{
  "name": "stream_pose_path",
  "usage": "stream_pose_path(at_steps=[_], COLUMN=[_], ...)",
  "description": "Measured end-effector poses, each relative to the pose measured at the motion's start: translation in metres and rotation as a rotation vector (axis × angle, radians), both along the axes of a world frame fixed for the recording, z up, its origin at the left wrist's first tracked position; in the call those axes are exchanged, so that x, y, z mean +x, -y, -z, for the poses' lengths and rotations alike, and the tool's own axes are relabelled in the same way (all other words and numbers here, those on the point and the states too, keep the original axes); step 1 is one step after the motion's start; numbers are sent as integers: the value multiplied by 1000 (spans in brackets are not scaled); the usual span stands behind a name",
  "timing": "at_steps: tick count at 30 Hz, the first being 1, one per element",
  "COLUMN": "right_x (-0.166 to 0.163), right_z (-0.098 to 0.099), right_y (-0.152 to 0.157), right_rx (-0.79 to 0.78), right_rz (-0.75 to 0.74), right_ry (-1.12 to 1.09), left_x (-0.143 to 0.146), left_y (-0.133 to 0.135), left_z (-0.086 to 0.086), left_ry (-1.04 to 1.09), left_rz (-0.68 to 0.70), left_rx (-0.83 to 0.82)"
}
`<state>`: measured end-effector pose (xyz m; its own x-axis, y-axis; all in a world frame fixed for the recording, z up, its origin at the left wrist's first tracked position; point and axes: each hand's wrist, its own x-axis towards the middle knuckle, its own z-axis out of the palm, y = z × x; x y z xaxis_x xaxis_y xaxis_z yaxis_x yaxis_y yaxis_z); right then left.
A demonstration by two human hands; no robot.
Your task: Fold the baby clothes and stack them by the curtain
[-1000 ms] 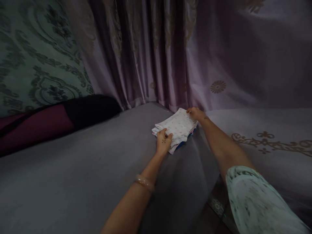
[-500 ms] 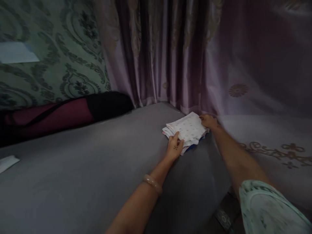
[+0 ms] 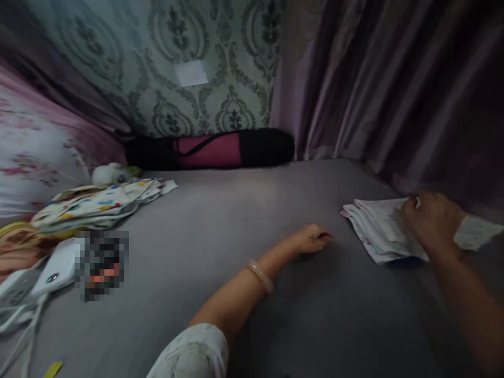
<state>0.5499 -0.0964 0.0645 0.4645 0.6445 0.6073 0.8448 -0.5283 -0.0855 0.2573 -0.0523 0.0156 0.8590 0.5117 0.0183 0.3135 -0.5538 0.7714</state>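
Note:
A stack of folded white cloths [image 3: 374, 231] with small prints lies on the grey bedsheet [image 3: 220, 220] at the right. My right hand [image 3: 431, 218], smeared by motion, rests on the stack's right side with its fingers curled over the top cloth. My left hand [image 3: 313, 239] lies palm down on the bare sheet a little left of the stack, fingers stretched out and holding nothing. A pale bangle [image 3: 260, 275] sits on my left wrist.
A maroon and black rolled bag [image 3: 212, 149] lies along the patterned wall. At the left are a pile of colourful dotted cloth [image 3: 94, 202], a floral pillow [image 3: 31, 157], a white device [image 3: 55, 268] with cables. Purple curtains [image 3: 394, 89] hang behind the stack.
The view has swung left, showing the left side of the bed. My left hand has come off the stack onto the sheet; my right hand stays on the stack.

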Motion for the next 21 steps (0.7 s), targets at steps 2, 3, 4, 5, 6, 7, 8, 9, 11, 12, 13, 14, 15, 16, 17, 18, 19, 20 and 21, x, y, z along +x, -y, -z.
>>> stream_pose_path(at_steps=[2,3,4,5,6,7,8,9,11,12,13,14,15,16,17,18,19,20,21], right_x=[-34,-54,-75,-97,-118,-139,-159,-178,-213,-229,-245,-260,-275,-290,-304,-317,-330,-341,-352], right_z=[4,7,11,16,22,28,35,41,54,60,65,70,74,77,79,81,83,84,85], right_y=[-15,-22,-29,-37,-44,-51,-58,-65,-80,-87,-94,-100,-105,-108,-111,-112,-112,-112,-111], right_rx=[10,3,-4,-24,-43,-69,-89,-106,-124,-129,-135,-142,-152,-164,-178,-194,-213,-231,-250], right_rz=[-157,-256,-354,-446,-532,-613,-681,-740,-844,-888,-927,-959,-986,-1010,-1036,-1060,-1079,-1092,-1096], right_ry=[-6,-20,-44,-70,-100,-133,-173,-216,-289,-320,-345,-366,-383,-395,-403,-407,-408,-409,-411], left_x=[-24,-36,-47,-58,-69,-80,-90,-100,-120,-131,-143,-155,-168,-183,-198,-214,-232,-251,-270], left_y=[-8,-10,-13,-14,-16,-17,-18,-19,-21,-23,-25,-28,-31,-34,-37,-41,-45,-49,-53], left_z=[-4,-6,-7,-8,-9,-10,-11,-13,-15,-16,-17,-18,-19,-19,-19,-20,-20,-21,-23], left_ry=[-47,-66,-81,-92,-99,-106,-116,-127,-143,-144,-142,-138,-134,-129,-119,-107,-82,-49,-22], left_rz=[7,8,5,-3,-16,-32,-49,-62,-84,-93,-105,-121,-142,-175,-220,-276,-361,-446,-556], left_rx=[26,36,43,50,59,70,82,94,111,111,105,97,85,67,40,9,-37,-84,-112])
